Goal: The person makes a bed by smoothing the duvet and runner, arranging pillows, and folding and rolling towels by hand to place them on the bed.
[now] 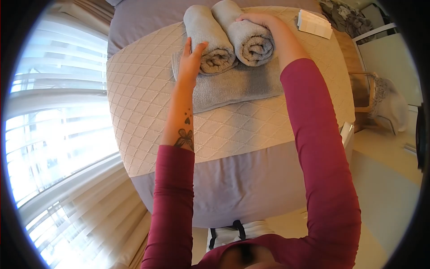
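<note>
Two grey rolled towels lie side by side on a folded grey towel [237,95], their spiral ends facing me. My left hand [191,57] is at the near left side of the left rolled towel [204,33], its thumb over the top and a finger along the outer side; the other fingers are hidden. Across the top and right side of the right rolled towel [246,38] curves my right hand [260,20], fingers bent around it. The rolls touch or nearly touch each other at their near ends.
Beneath the towels spreads a cream quilted cover [148,89] on a bed with grey-mauve bedding [242,184]. A white folded item [314,24] lies at the upper right. Window blinds [58,112] and beige curtains [94,215] are on the left. A chair [371,96] stands right.
</note>
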A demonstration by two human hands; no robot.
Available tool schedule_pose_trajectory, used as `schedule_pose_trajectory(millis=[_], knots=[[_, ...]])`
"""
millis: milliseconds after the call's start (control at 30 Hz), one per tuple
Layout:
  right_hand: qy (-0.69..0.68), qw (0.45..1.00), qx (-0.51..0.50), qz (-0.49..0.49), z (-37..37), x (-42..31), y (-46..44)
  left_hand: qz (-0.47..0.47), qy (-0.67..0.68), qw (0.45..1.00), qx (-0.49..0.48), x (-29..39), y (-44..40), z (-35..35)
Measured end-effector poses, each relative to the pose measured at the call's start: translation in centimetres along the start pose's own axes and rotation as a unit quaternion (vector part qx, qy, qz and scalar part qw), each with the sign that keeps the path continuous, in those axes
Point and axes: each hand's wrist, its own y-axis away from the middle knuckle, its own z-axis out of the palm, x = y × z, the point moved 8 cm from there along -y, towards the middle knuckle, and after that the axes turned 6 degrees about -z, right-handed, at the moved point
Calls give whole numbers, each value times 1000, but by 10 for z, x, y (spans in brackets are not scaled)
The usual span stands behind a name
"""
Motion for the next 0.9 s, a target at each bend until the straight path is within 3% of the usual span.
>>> schedule_pose_trajectory(millis=[133, 200, 333, 467, 533, 567, 600, 667, 733, 800, 833, 900], knots=[[-25, 999, 21, 14, 3, 11, 7, 6, 3, 1000, 11, 1, 8, 4], [-125, 986, 100, -55, -13, 10, 24, -3, 42, 999, -2, 0, 11, 4], [-184, 960, 201, -64, -22, 18, 114, -1, 6, 1000, 26, -8, 33, -7], [-112, 955, 189, -201, -9, 30, 115, 82, -89, 991, 60, -28, 59, -5], [-72, 947, 178, -259, 0, 15, 114, 165, -330, 918, 146, -31, 90, 2], [-15, 945, 226, -237, -4, 8, 119, 249, -360, 883, 173, -34, 105, 9], [43, 937, 273, -212, -7, 3, 127, 252, -362, 882, 168, -48, 114, 15], [66, 913, 321, -244, -3, 6, 135, 283, -470, 812, 199, -59, 149, 33], [101, 884, 365, -273, -3, 17, 156, 272, -454, 832, 168, -77, 173, 39], [114, 802, 486, -327, -5, 29, 206, 265, -477, 824, 154, -109, 194, 39], [122, 801, 490, -322, 0, 41, 222, 269, -471, 827, 147, -125, 205, 39], [131, 824, 492, -249, 5, 97, 261, 170, -476, 855, 112, -180, 220, 37]])
